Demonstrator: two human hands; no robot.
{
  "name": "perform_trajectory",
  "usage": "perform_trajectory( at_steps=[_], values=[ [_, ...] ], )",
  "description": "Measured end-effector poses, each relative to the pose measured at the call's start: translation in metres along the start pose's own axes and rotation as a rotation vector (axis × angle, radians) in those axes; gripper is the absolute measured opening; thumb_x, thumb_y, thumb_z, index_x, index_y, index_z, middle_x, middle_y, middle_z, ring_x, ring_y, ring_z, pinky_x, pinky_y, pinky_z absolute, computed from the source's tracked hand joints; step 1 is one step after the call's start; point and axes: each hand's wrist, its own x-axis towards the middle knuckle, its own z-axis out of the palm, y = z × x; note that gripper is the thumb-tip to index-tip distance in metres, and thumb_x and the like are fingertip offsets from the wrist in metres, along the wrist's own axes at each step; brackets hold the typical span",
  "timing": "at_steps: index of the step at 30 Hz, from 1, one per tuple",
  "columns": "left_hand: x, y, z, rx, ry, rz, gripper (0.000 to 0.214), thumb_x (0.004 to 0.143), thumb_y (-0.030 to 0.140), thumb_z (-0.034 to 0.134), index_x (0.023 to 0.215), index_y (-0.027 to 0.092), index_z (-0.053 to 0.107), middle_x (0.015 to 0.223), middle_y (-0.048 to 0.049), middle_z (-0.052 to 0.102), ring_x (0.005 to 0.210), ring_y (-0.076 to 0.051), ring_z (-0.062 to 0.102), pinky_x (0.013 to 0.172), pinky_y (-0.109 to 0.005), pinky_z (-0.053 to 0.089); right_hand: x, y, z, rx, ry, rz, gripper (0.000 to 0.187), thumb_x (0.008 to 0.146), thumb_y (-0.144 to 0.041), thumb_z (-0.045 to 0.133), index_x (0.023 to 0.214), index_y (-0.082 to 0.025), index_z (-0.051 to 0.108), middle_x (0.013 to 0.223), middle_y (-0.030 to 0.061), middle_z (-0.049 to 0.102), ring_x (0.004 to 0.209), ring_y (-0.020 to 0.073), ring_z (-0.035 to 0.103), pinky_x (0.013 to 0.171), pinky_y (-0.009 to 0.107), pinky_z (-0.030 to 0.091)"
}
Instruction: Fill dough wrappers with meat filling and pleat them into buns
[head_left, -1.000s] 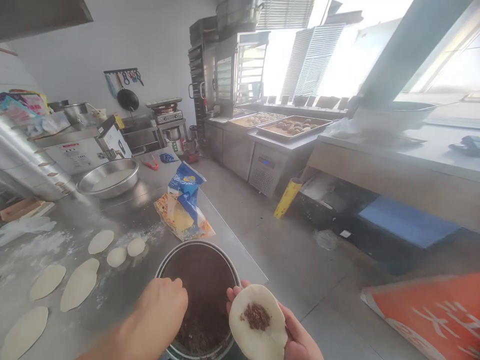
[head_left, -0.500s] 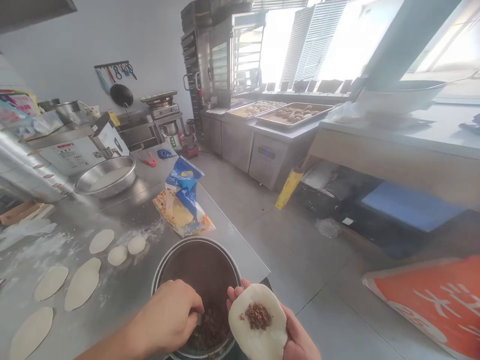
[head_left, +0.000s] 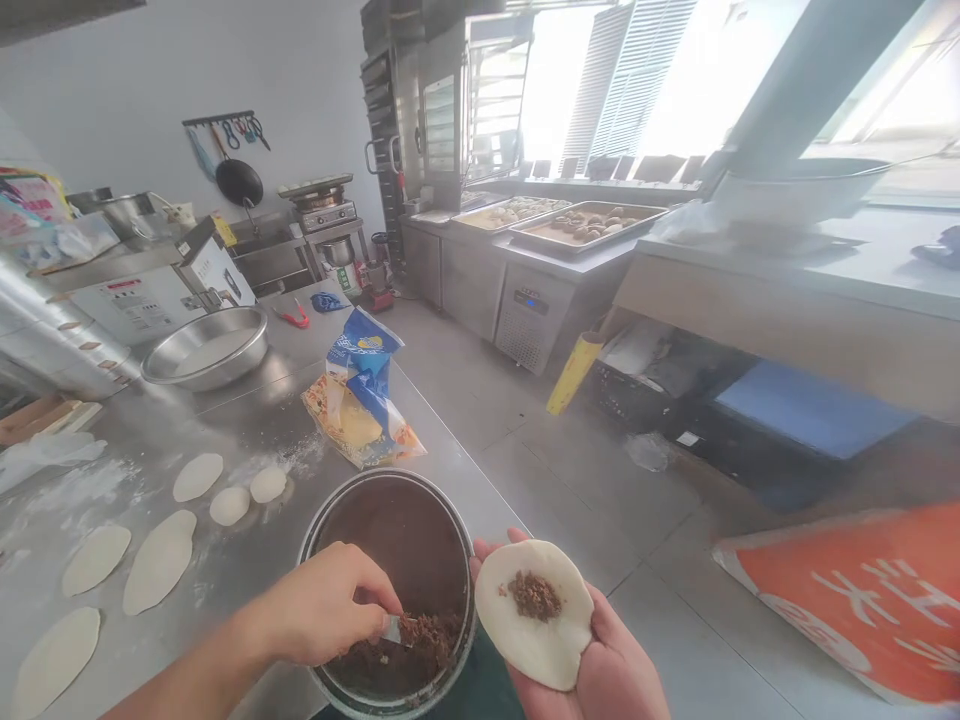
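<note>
Over the metal pot (head_left: pixel 315 520), my left hand (head_left: pixel 337 605) grips a small spatula (head_left: pixel 392 629), its handle hidden in the fingers. Brown crumbly filling (head_left: pixel 427 640) is heaped at the blade's tip and lies in the pot below. My right hand (head_left: pixel 611 655), palm up at the pot's right side, holds a flat dough wrapper (head_left: pixel 525 645). A small mound of the same filling (head_left: pixel 535 596) sits at the wrapper's middle. On the floured steel table to the left lie several rolled dough pieces (head_left: pixel 159 562) and two small dough rounds (head_left: pixel 229 506).
Behind the pot stands a blue and yellow plastic bag (head_left: pixel 364 390). A wide steel bowl (head_left: pixel 206 350) with white content is farther back, near red-handled tongs (head_left: pixel 295 315). Trays of buns (head_left: pixel 589 226) rest on the far counter. An orange sack (head_left: pixel 862 610) lies at right.
My left hand has lifted slightly, bringing the spatula with filling into view. My right hand, with the dough wrapper, has shifted right and away from the pot. The view has tilted a little.
</note>
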Motion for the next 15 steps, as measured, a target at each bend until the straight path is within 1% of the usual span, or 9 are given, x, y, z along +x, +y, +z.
perform_trajectory(
  at_steps=[2, 4, 5, 7, 9, 10, 12, 13, 15],
  values=[
    [-0.002, -0.002, -0.004, -0.096, -0.010, -0.032, 0.029, 0.084, 0.035, 0.063, 0.102, 0.023, 0.083, 0.086, -0.0016, 0.078, 0.062, -0.013, 0.062, 0.055, -0.021, 0.045, 0.000, -0.008, 0.010, 0.009, 0.101, -0.025, 0.031, 0.086, -0.021, 0.060, 0.109, -0.007, 0.076, 0.106, 0.0235, 0.082, 0.101, 0.0353, 0.079, 0.090, 0.046, 0.065],
    [-0.006, -0.002, -0.012, -0.140, 0.009, -0.031, 0.027, 0.085, 0.036, 0.066, 0.101, 0.022, 0.083, 0.085, -0.0013, 0.076, 0.063, -0.012, 0.061, 0.056, -0.021, 0.046, 0.000, -0.011, 0.016, 0.000, 0.134, -0.050, 0.030, 0.087, -0.020, 0.059, 0.109, -0.009, 0.075, 0.102, 0.0213, 0.082, 0.095, 0.0320, 0.079, 0.086, 0.044, 0.066],
    [-0.010, -0.001, -0.017, -0.152, 0.031, -0.034, 0.026, 0.085, 0.036, 0.066, 0.100, 0.022, 0.083, 0.086, -0.0012, 0.076, 0.065, -0.013, 0.062, 0.057, -0.021, 0.047, 0.000, -0.010, 0.018, -0.010, 0.123, -0.064, 0.029, 0.087, -0.020, 0.060, 0.110, -0.011, 0.075, 0.101, 0.0191, 0.083, 0.093, 0.0298, 0.078, 0.085, 0.043, 0.066],
    [-0.019, 0.005, -0.028, -0.156, 0.098, -0.039, 0.026, 0.086, 0.036, 0.067, 0.104, 0.023, 0.082, 0.092, -0.0011, 0.077, 0.071, -0.014, 0.065, 0.061, -0.021, 0.049, 0.003, -0.001, 0.019, -0.043, 0.058, -0.079, 0.028, 0.086, -0.021, 0.066, 0.110, -0.013, 0.076, 0.099, 0.0147, 0.083, 0.091, 0.0264, 0.077, 0.082, 0.040, 0.065],
    [-0.029, 0.015, -0.035, -0.119, 0.178, -0.037, 0.028, 0.089, 0.038, 0.066, 0.109, 0.026, 0.081, 0.097, -0.0004, 0.078, 0.077, -0.016, 0.068, 0.063, -0.021, 0.052, 0.009, 0.014, 0.020, -0.073, -0.026, -0.065, 0.030, 0.082, -0.025, 0.074, 0.110, -0.015, 0.077, 0.096, 0.0111, 0.082, 0.087, 0.0243, 0.075, 0.077, 0.036, 0.064],
    [-0.033, 0.020, -0.036, -0.081, 0.222, -0.025, 0.028, 0.092, 0.040, 0.065, 0.112, 0.029, 0.080, 0.099, 0.0003, 0.078, 0.081, -0.016, 0.070, 0.065, -0.022, 0.053, 0.013, 0.024, 0.021, -0.078, -0.058, -0.042, 0.032, 0.080, -0.030, 0.078, 0.108, -0.015, 0.077, 0.093, 0.0102, 0.082, 0.084, 0.0239, 0.074, 0.072, 0.034, 0.062],
    [-0.037, 0.027, -0.027, 0.040, 0.357, 0.052, 0.026, 0.097, 0.040, 0.061, 0.114, 0.034, 0.079, 0.104, 0.0020, 0.079, 0.092, -0.017, 0.073, 0.076, -0.022, 0.058, 0.022, 0.044, 0.026, -0.041, -0.111, 0.027, 0.039, 0.077, -0.043, 0.082, 0.104, -0.015, 0.078, 0.085, 0.0091, 0.079, 0.074, 0.0227, 0.070, 0.062, 0.032, 0.058],
    [-0.037, 0.027, -0.018, 0.117, 0.455, 0.126, 0.026, 0.100, 0.037, 0.058, 0.116, 0.035, 0.078, 0.107, 0.0022, 0.079, 0.096, -0.016, 0.073, 0.082, -0.022, 0.059, 0.025, 0.053, 0.029, -0.007, -0.133, 0.072, 0.043, 0.075, -0.049, 0.083, 0.103, -0.016, 0.079, 0.085, 0.0091, 0.079, 0.074, 0.0234, 0.070, 0.061, 0.033, 0.057],
    [-0.034, 0.021, 0.008, 0.309, 0.701, 0.337, 0.036, 0.104, 0.024, 0.048, 0.125, 0.037, 0.075, 0.113, 0.0005, 0.078, 0.103, -0.014, 0.074, 0.092, -0.022, 0.059, 0.031, 0.065, 0.035, 0.067, -0.168, 0.127, 0.046, 0.074, -0.053, 0.084, 0.103, -0.018, 0.079, 0.088, 0.0094, 0.080, 0.079, 0.0252, 0.071, 0.068, 0.036, 0.058]
  ],
)
